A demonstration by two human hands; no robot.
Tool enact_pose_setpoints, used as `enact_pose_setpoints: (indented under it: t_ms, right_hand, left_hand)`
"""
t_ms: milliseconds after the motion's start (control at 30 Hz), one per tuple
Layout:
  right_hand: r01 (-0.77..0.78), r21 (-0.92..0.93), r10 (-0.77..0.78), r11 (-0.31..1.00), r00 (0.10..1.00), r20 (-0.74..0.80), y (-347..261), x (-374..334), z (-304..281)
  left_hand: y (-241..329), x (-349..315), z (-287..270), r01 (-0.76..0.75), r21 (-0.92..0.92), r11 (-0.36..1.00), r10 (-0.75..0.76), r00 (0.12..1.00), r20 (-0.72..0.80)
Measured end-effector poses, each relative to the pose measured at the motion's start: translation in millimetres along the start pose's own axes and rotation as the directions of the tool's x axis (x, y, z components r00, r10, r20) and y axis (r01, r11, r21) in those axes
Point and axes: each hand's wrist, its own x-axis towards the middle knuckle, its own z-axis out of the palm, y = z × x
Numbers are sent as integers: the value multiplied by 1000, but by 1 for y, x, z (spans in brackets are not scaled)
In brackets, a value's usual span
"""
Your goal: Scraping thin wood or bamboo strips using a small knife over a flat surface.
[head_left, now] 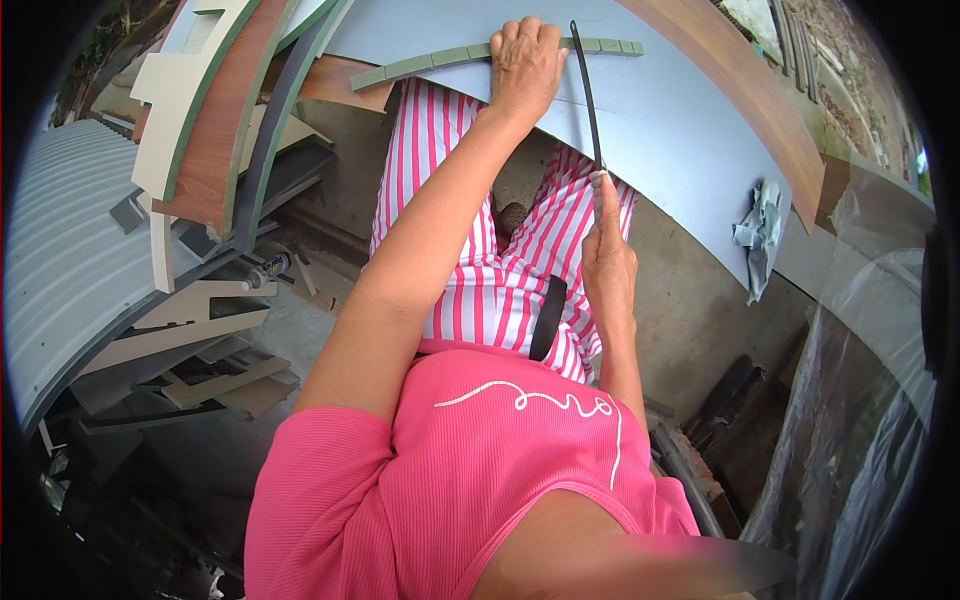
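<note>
A narrow green strip [425, 62] with evenly spaced cross lines lies over the pale blue board [680, 130] in front of me. My left hand [527, 65] is closed over its middle and presses it down. In my right hand [608, 255] is the handle of a slim dark hacksaw [588, 100], seen nearly edge-on, its index finger stretched along the grip. The hacksaw crosses the strip just right of my left hand. Whether its teeth touch the strip cannot be made out.
Curved board offcuts [215, 120] are stacked at the left, by a corrugated sheet [75, 230]. More scraps [200, 370] and a bottle [266, 271] lie below them. A crumpled grey cloth [762, 235] rests on the board's right end. Clear plastic sheeting [850, 400] hangs at the right.
</note>
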Motion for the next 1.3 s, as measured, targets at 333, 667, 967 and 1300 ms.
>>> enact_pose_setpoints:
  t_ms: [333, 667, 967, 1300]
  right_hand:
    - [216, 26, -211, 976, 970, -125, -37, 109, -2]
    - [170, 14, -168, 985, 983, -75, -21, 77, 4]
    - [-105, 101, 99, 989, 993, 60, 0, -7, -5]
    - [184, 8, -182, 983, 978, -102, -39, 107, -5]
  left_hand:
    - [2, -1, -3, 1, -13, 1000, -1, 1000, 16]
    - [3, -1, -4, 4, -13, 1000, -4, 1000, 30]
    - [-2, -2, -2, -19, -19, 1000, 19, 1000, 15]
    - [3, 2, -6, -15, -22, 1000, 15, 1000, 19]
